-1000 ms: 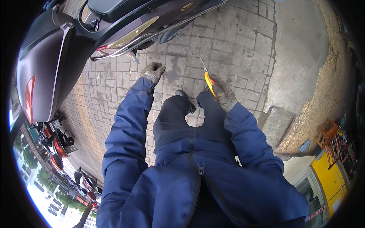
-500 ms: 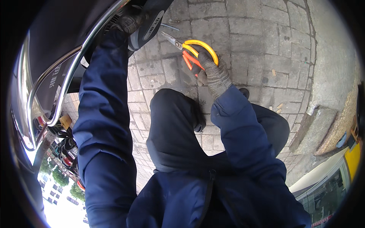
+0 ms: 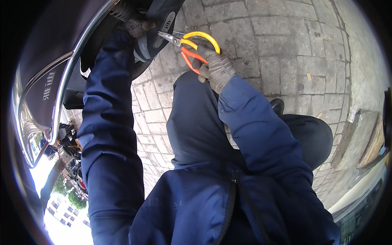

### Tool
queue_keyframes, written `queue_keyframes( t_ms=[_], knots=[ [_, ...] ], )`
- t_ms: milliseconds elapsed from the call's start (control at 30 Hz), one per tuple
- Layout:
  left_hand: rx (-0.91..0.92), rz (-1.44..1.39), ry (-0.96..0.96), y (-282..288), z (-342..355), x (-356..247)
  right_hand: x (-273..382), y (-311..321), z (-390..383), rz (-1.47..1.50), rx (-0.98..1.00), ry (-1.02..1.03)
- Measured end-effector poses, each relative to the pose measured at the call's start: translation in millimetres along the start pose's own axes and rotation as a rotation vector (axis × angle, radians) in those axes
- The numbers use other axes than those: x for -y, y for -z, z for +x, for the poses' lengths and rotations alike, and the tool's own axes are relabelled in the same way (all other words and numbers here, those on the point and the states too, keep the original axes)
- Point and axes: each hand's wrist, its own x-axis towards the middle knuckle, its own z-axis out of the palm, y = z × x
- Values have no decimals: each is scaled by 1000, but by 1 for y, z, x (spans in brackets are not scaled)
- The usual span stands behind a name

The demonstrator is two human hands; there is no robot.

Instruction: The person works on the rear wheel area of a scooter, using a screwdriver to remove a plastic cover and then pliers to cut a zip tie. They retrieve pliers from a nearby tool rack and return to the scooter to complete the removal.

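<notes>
My right hand (image 3: 210, 65), in a grey knit glove, grips scissors (image 3: 202, 34) with yellow and orange handles; their metal blades point left, close to my left hand and the dark scooter part (image 3: 163, 18). My left hand (image 3: 138, 26), also gloved, is in under the scooter's chrome rail (image 3: 89, 30), its fingers curled; what they hold is too dark to make out.
The scooter's dark body (image 3: 51, 49) fills the upper left. Grey paving (image 3: 281, 32) lies below me, with a raised concrete edge (image 3: 351, 143) at right. My bent knees (image 3: 188, 114) are under my arms. Parked vehicles (image 3: 73, 151) stand far left.
I have crouched down beside the scooter since a second ago. My left hand went up under it. The scissors moved up and left toward that hand.
</notes>
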Motion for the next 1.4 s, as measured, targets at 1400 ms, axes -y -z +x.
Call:
queue_keyframes(
  t_ms=[1400],
  knots=[
    [188,-531,53,2,-33,-8,-45,-7,-2,258,-49,-101]
  ],
)
